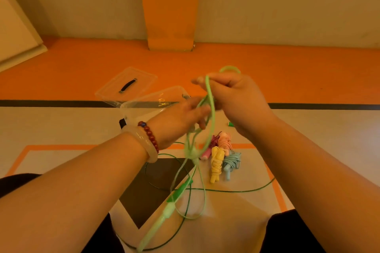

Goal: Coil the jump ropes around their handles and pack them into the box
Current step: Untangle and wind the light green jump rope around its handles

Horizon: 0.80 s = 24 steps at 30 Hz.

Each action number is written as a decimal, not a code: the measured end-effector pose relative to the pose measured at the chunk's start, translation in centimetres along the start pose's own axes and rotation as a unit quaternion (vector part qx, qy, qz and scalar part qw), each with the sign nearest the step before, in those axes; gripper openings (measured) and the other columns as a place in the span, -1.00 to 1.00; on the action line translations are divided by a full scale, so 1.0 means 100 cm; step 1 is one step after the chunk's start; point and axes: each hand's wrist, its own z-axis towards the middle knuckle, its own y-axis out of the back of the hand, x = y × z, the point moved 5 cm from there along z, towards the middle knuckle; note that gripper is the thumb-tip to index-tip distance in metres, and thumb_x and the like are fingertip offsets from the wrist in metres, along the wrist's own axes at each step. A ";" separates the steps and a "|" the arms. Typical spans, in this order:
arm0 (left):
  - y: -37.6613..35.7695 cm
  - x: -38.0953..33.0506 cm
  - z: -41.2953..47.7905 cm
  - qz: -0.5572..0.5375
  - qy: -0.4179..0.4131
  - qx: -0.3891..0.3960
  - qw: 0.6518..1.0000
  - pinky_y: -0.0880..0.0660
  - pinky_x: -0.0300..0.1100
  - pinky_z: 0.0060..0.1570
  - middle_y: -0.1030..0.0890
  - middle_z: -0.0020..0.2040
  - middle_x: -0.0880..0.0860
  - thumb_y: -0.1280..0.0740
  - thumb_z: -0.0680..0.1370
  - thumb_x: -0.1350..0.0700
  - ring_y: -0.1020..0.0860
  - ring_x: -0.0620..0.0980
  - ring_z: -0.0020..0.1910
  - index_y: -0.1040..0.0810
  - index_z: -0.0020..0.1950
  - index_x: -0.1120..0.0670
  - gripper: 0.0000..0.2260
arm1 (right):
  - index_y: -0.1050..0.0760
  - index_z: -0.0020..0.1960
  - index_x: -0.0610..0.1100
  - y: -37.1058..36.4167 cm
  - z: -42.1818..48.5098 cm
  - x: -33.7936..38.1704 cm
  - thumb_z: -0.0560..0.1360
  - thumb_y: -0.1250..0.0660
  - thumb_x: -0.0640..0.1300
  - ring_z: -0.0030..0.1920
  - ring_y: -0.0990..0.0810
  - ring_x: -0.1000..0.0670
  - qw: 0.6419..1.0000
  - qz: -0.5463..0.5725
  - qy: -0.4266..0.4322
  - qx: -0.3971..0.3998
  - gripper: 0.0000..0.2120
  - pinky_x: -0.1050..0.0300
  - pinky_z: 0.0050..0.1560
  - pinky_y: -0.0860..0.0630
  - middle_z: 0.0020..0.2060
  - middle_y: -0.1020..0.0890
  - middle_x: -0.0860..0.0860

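Observation:
Both hands are raised over the floor with a light green jump rope [210,107] between them. My right hand [236,100] pinches a loop of the cord near its top. My left hand [183,117] holds the cord's lower strands, its fingers curled round them. The rope's pale green handles [166,213] dangle below, blurred. A dark green rope [236,190] lies loose on the floor. Coiled pink [224,141], yellow [216,165] and blue [231,163] ropes lie together beyond it. The clear plastic box [144,104] stands behind my left hand.
The box's clear lid [127,84] with a black handle lies on the orange floor behind the box. A small green piece [230,123] lies right of the hands. My knees in dark trousers frame the bottom. An orange pillar [168,6] rises at the far wall.

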 end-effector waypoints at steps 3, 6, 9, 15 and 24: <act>-0.018 0.006 -0.001 0.066 0.046 0.022 0.997 -0.41 -0.41 -0.19 -0.64 -0.17 -0.05 -0.34 0.53 0.13 -0.55 -0.23 -0.23 -0.58 -0.04 0.07 -0.95 | -0.63 -0.11 -0.21 0.012 0.002 0.002 0.55 -0.32 -0.17 -0.47 -0.42 0.11 0.999 0.024 0.001 -0.049 -0.85 0.28 -0.45 -0.37 -0.45 -0.45 -0.05; 0.002 0.014 0.001 0.057 0.084 -0.152 0.983 -0.30 -0.19 -0.26 -0.45 -0.45 -0.11 -0.22 0.62 0.03 -0.36 -0.09 -0.39 -0.51 -0.25 0.02 -0.74 | -0.55 0.06 -0.22 0.020 0.004 -0.014 0.56 -0.31 -0.23 -0.30 -0.60 0.11 0.996 0.042 -0.024 -0.072 -0.88 0.31 -0.33 -0.49 -0.26 -0.60 -0.05; 0.021 0.017 0.001 -0.102 0.117 -0.267 0.951 -0.21 -0.17 -0.31 -0.31 -0.53 -0.13 -0.15 0.66 0.02 -0.24 -0.09 -0.42 -0.44 -0.24 0.04 -0.71 | -0.42 0.28 -0.07 0.025 0.003 -0.048 0.54 -0.29 -0.31 0.00 -0.63 0.03 0.991 0.012 -0.102 -0.085 -0.65 0.11 -0.06 -0.60 0.00 -0.60 -0.03; 0.026 -0.001 0.001 -0.369 0.113 -0.252 0.888 -0.20 -0.27 -0.35 -0.28 -0.50 -0.07 -0.04 0.70 0.04 -0.20 -0.13 -0.46 -0.36 -0.25 0.07 -0.65 | -0.29 0.46 -0.01 -0.031 -0.026 -0.106 0.49 -0.29 -0.34 0.33 -0.40 0.04 0.948 -0.050 -0.257 0.181 -0.41 -0.03 0.38 -0.34 0.35 -0.46 0.06; 0.058 -0.003 -0.010 -0.342 0.136 -0.301 0.880 -0.26 -0.26 -0.32 -0.30 -0.50 -0.09 -0.05 0.69 -0.01 -0.22 -0.13 -0.45 -0.35 -0.16 0.02 -0.73 | -0.59 0.04 -0.10 -0.043 -0.037 -0.120 0.54 -0.32 0.06 -0.33 -0.64 0.06 0.937 -0.092 -0.272 0.198 -0.75 -0.02 -0.02 -0.62 -0.30 -0.61 0.02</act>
